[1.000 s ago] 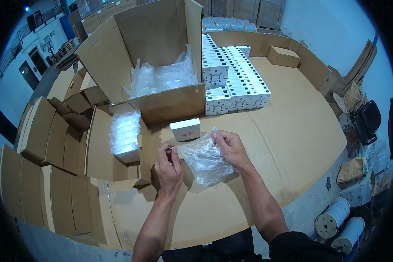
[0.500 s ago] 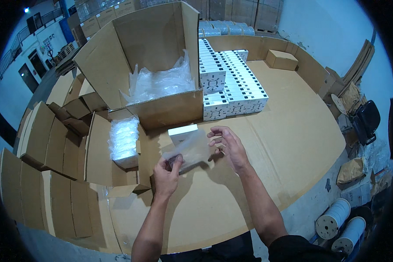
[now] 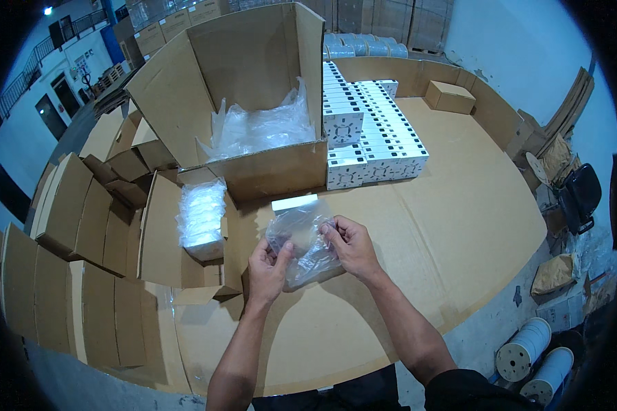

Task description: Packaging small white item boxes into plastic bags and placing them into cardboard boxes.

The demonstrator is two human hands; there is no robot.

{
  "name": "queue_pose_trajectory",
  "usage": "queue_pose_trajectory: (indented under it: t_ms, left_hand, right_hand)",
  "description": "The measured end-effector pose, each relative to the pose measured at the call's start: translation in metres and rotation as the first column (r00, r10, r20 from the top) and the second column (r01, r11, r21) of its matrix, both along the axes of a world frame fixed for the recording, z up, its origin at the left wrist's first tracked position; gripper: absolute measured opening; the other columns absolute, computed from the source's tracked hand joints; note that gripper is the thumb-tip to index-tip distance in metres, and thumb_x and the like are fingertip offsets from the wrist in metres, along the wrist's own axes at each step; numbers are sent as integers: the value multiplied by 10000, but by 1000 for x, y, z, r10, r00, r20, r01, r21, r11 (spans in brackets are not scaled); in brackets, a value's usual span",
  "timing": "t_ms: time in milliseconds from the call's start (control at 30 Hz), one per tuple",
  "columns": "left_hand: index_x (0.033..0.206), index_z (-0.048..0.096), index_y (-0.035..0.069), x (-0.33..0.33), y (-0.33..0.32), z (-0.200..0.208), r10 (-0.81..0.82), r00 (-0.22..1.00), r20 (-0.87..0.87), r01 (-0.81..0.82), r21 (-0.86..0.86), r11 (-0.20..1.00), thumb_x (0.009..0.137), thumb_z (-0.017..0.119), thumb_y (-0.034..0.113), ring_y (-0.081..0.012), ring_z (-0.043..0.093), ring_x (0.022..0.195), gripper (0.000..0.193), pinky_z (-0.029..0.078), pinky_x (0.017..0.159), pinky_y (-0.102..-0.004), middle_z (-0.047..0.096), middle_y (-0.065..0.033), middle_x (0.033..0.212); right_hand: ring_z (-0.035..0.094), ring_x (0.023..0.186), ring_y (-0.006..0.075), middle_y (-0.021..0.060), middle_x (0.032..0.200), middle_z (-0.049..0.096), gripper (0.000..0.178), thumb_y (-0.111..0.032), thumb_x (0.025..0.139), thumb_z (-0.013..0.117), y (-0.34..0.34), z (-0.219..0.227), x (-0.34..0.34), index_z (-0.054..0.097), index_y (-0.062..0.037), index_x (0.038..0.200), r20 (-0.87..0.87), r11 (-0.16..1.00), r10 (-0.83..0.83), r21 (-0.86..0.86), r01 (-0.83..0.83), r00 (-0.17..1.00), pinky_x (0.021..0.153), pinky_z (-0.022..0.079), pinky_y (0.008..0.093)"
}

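Between both hands I hold a clear plastic bag that is spread and puffed out. My left hand pinches its left side, thumb on top. At its upper right side my right hand grips the film with closed fingers. Just behind the bag, partly covered by it, a small white box rests on the cardboard surface. To the left stands an open carton, with a row of white boxes wrapped in clear plastic inside it.
A large open carton holds a heap of clear plastic bags. Right of it are stacked white printed boxes. More open cartons line the left. A closed brown box sits far right; cable spools lie on the floor.
My right hand has closed on the bag after being apart from it with fingers spread. The bag has gone from flat to opened out. The view has shifted slightly.
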State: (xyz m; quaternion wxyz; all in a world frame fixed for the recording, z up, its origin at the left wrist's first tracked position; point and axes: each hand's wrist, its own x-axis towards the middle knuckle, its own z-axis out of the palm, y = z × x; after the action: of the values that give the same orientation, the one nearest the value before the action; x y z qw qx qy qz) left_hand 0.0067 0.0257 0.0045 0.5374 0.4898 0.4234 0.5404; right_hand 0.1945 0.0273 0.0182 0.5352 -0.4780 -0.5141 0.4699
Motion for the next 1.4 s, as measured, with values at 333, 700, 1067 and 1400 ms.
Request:
queue_pose_trajectory:
  t_ms: [333,700,1067,1400]
  left_hand:
    - [1046,595,29,-5,4,-1,143,989,46,-145,38,989,1025,598,137,-57,563,802,111,483,685,-227,613,1,921]
    - [1184,568,11,-8,8,7,149,987,-65,-124,296,947,959,654,37,-135,585,972,242,499,863,-244,552,-62,1116]
    - [985,635,12,-14,9,2,196,957,-212,-112,352,929,898,732,39,-108,567,931,133,482,751,-248,517,-47,1063]
    - [944,613,-4,-17,8,7,27,889,-457,134,317,939,873,748,43,-111,564,934,159,488,774,-255,550,-55,1077]
  right_hand:
    - [537,640,101,73,704,629,224,-186,1000,613,-1,-9,-6,654,22,929,235,994,-48,107,23,971,597,452,304]
    - [516,712,61,-3,775,623,207,-153,1022,584,-2,4,9,660,16,929,222,998,41,43,-52,974,642,439,254]
    - [533,731,67,1,787,629,217,-169,1024,585,-2,1,10,664,14,937,217,999,35,22,-41,976,657,454,261]
    - [519,725,64,-12,778,612,237,-194,1028,580,-2,11,20,658,-8,903,202,992,120,-67,-108,972,659,452,270]
